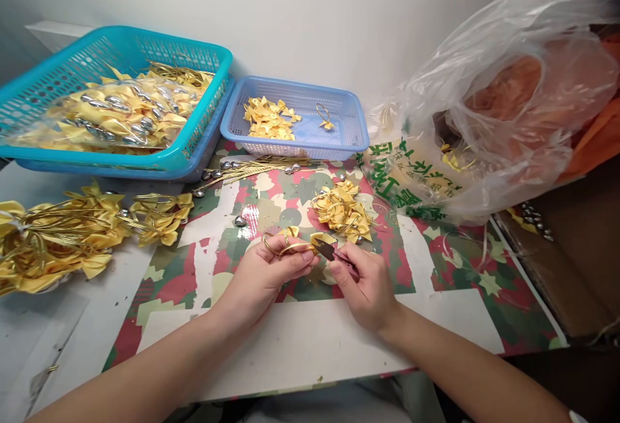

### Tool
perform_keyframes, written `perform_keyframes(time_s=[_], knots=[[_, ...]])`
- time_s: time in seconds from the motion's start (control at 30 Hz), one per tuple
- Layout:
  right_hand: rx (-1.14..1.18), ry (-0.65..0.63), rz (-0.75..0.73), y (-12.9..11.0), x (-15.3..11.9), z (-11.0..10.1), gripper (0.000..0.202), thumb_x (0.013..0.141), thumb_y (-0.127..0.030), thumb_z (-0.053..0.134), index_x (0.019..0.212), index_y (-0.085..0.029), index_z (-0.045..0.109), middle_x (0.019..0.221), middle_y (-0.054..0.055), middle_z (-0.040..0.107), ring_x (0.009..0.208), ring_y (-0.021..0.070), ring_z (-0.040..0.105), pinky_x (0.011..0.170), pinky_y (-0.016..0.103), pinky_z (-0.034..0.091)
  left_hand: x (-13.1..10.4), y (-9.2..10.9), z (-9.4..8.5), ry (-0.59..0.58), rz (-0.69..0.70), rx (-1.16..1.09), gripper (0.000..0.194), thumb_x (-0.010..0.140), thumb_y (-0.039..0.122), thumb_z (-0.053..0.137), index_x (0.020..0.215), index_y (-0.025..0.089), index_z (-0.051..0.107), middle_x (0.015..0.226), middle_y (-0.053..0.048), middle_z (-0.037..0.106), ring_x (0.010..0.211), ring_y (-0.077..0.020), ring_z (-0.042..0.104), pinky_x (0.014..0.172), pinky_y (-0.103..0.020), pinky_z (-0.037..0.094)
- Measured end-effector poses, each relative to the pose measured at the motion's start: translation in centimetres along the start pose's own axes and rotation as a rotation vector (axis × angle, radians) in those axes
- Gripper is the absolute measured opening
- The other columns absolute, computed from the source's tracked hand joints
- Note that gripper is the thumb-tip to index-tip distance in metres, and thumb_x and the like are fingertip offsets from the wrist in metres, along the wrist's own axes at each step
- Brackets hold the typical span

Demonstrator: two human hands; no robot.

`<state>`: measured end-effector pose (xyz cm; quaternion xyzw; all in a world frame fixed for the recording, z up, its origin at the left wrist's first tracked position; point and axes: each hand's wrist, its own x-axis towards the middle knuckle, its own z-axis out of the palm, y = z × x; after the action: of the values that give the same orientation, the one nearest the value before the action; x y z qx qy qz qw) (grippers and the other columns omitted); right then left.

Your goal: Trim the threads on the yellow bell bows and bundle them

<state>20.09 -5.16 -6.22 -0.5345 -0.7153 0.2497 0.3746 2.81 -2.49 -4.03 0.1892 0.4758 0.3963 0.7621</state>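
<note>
My left hand [268, 274] is closed on gold cord loops [269, 243] with yellow ribbon pieces, above the camouflage-patterned sheet [227, 281]. In my right hand [367, 284] is a small dark-bladed tool with a reddish handle [349, 264]. The blade [325, 249] reaches to the yellow ribbon [321, 238] beside my left fingertips. Just beyond my hands lies a pile of yellow ribbon bows with gold loops [343, 208]. A silver bead [240, 221] rests on the sheet to the left of that pile.
A teal basket [191, 142] with bagged bows stands back left, a blue basket [295, 145] at the back centre. Bundled bows [72, 236] lie left. Gold cords [256, 168] lie before the blue basket. A plastic bag [484, 132] and a cardboard box [557, 268] are right.
</note>
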Motion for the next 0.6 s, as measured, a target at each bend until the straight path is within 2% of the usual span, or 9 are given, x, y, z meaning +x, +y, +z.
perform_keyframes(time_s=[0.23, 0.6], knots=[[0.006, -0.001, 0.017, 0.03, 0.00, -0.03, 0.035, 0.093, -0.034, 0.047, 0.064, -0.021, 0.030, 0.053, -0.006, 0.033, 0.047, 0.0083, 0.032, 0.048, 0.022, 0.023, -0.03, -0.09, -0.08, -0.020, -0.007, -0.004, 0.030, 0.049, 0.020, 0.093, 0.065, 0.014, 0.069, 0.064, 0.002, 0.071, 0.065, -0.0102, 0.070, 0.062, -0.014, 0.055], [0.063, -0.040, 0.084, 0.23, 0.08, -0.24, 0.037, 0.094, -0.035, 0.047, 0.063, -0.020, 0.032, 0.053, -0.007, 0.032, 0.049, 0.0076, 0.032, 0.049, 0.022, 0.024, 0.27, -0.06, -0.20, 0.020, -0.020, -0.036, 0.030, 0.045, 0.020, 0.094, 0.063, 0.014, 0.071, 0.065, 0.002, 0.072, 0.066, -0.0115, 0.071, 0.063, -0.015, 0.058]])
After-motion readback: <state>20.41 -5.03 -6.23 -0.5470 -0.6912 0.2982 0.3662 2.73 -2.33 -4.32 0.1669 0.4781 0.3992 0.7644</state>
